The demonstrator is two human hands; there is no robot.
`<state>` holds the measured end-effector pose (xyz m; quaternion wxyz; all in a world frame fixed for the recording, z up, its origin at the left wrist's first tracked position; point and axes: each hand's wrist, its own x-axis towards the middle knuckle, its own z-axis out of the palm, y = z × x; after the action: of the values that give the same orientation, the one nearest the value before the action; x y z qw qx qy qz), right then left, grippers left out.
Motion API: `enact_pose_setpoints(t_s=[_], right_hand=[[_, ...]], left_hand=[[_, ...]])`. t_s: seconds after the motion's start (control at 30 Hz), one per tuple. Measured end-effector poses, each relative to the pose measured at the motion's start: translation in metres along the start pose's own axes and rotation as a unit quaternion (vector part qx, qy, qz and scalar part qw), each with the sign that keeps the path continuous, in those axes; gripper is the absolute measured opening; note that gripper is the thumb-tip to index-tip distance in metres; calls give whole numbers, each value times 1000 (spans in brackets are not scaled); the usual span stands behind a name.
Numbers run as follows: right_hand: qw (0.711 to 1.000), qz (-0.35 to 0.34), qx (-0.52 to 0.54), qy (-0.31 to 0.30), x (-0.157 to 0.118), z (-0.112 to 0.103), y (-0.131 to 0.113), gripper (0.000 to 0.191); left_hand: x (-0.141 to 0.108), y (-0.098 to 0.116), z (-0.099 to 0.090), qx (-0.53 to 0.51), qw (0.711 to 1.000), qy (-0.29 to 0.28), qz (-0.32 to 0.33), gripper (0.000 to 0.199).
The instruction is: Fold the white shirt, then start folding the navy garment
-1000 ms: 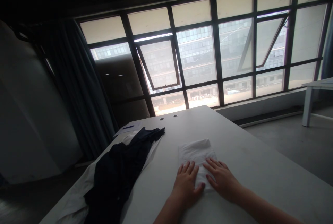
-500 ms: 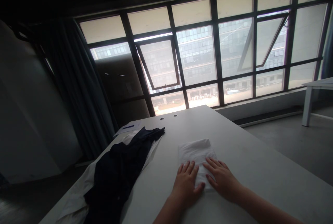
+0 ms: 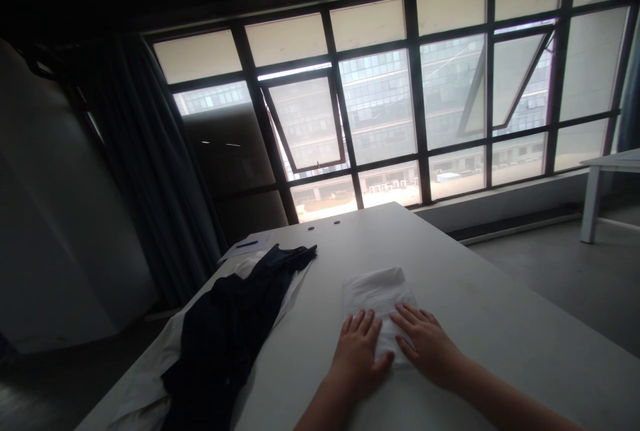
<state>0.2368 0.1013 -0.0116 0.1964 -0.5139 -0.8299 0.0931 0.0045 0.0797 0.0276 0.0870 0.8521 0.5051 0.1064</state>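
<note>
A folded white cloth (image 3: pixel 375 287), perhaps a garment, lies flat on the white table (image 3: pixel 480 344). My left hand (image 3: pixel 359 351) rests palm down on its near left part, fingers spread. On the near right part lies my right hand (image 3: pixel 427 341), also flat with fingers apart. Both hands press on the cloth without gripping it, and they cover much of its near half. To the left, a dark navy garment (image 3: pixel 230 317) is heaped over white fabric (image 3: pixel 145 377) along the table's left side.
A sheet of paper (image 3: pixel 257 242) with a pen (image 3: pixel 247 244) lies at the far left of the table. Two round cable holes sit near its far edge. A blue curtain (image 3: pixel 145 171) hangs at left. Another white table (image 3: pixel 593 201) stands at the right by the windows.
</note>
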Motion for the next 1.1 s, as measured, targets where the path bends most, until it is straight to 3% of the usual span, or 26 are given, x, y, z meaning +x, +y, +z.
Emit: enact_pose_setpoints(t_s=[1.1], right_hand=[[1000, 1, -5, -5, 0, 0, 0, 55]], left_hand=[[0, -2, 1, -3, 1000, 3, 5, 74]])
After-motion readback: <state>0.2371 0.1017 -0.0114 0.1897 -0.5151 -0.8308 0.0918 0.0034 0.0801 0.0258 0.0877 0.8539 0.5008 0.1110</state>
